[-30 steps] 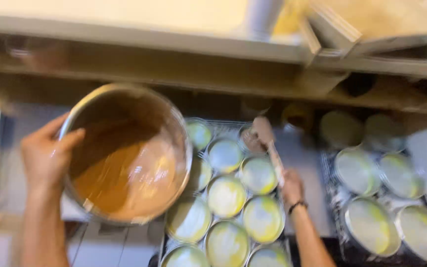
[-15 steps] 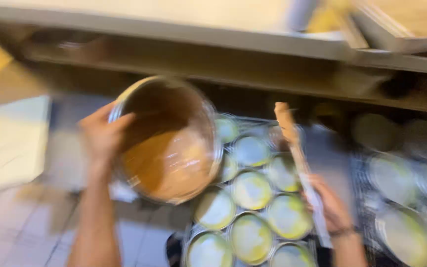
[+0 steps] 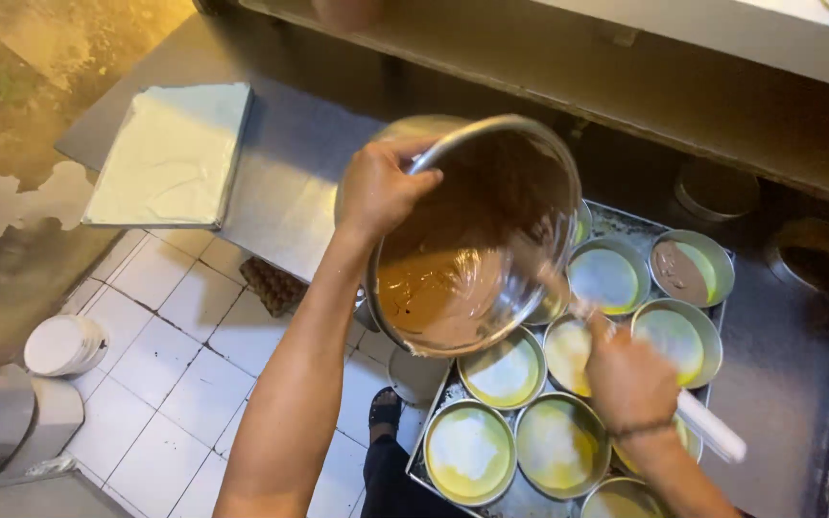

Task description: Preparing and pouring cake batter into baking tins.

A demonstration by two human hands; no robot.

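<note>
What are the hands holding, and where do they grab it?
The left hand grips the metal mixing bowl of brown batter by its rim. The right hand holds a spatula around its white handle.

The bowl (image 3: 477,240) hangs over a tray (image 3: 616,225) of round tins (image 3: 469,451); a flat sheet (image 3: 173,153) lies far left on the counter (image 3: 290,192).

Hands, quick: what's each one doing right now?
Left hand: closed on the metal bowl rim.
Right hand: closed around the spatula.
</note>
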